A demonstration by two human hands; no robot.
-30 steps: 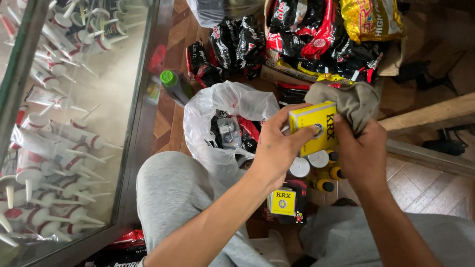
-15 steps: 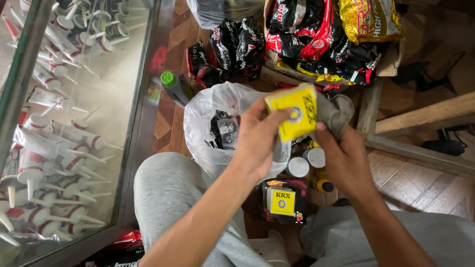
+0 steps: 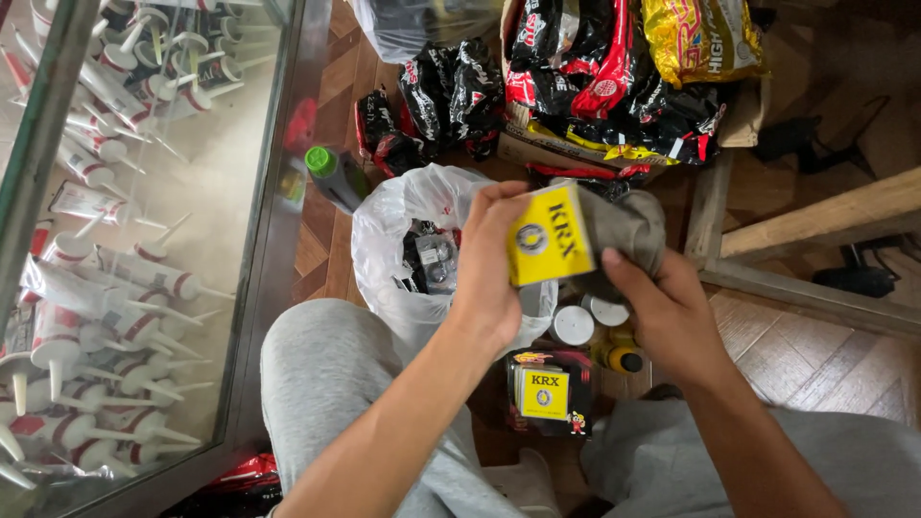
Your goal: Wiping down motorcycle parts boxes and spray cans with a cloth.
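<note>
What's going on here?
A seated person holds a small yellow box in the left hand while the right hand presses a grey cloth against it. Beneath the hands, an open white plastic bag with dark packets sits on the wooden floor, beside white-capped jars and a second yellow box. A glass case of tubes stands to the left.

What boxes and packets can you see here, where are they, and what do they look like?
Yellow box: flat, square, held up in the left hand.
Small yellow-labelled pack: dark, on the floor between the knees.
Black-and-red packets: shiny, piled top centre.
Gold bag: top right.
White tubes: red-labelled, in the glass case at left.
</note>
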